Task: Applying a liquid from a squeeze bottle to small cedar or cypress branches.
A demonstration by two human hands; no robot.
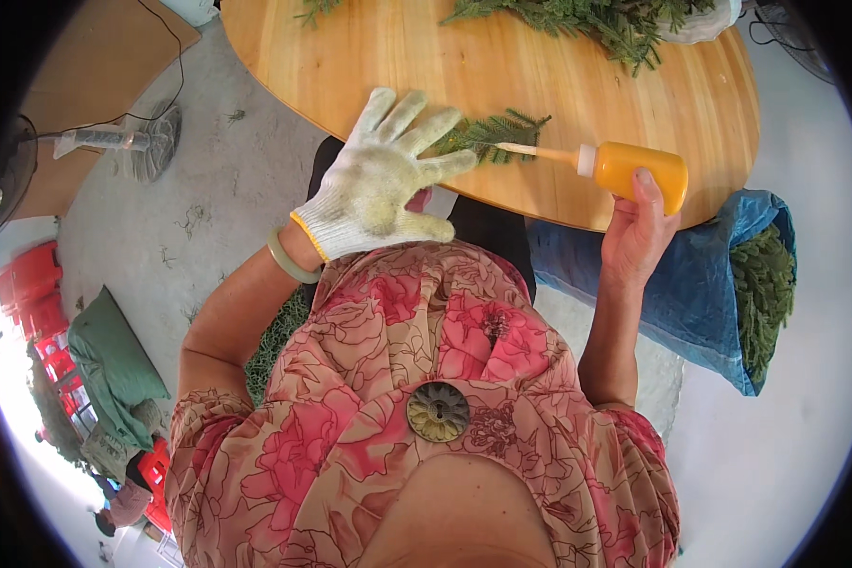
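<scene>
My left hand (pixel 381 183), in a white knitted glove with a yellow cuff, is spread over the table's near edge, its fingers apart. The fingertips reach to a small green fir sprig (pixel 513 133) lying on the wooden table; whether they touch it I cannot tell. My right hand (pixel 637 232) is bare and wrapped round a yellow squeeze bottle (pixel 642 172), tilted on its side. The bottle's long pale nozzle (pixel 540 151) points left, its tip over the sprig.
More fir branches (pixel 596 24) lie along the far side of the round wooden table (pixel 379 57). At the right a blue sack (pixel 677 303) holds greenery (pixel 765 284). A plastic-wrapped fan stand (pixel 123 140) is on the floor at left, with a green sack (pixel 114 355) and red crates (pixel 33 289) beyond.
</scene>
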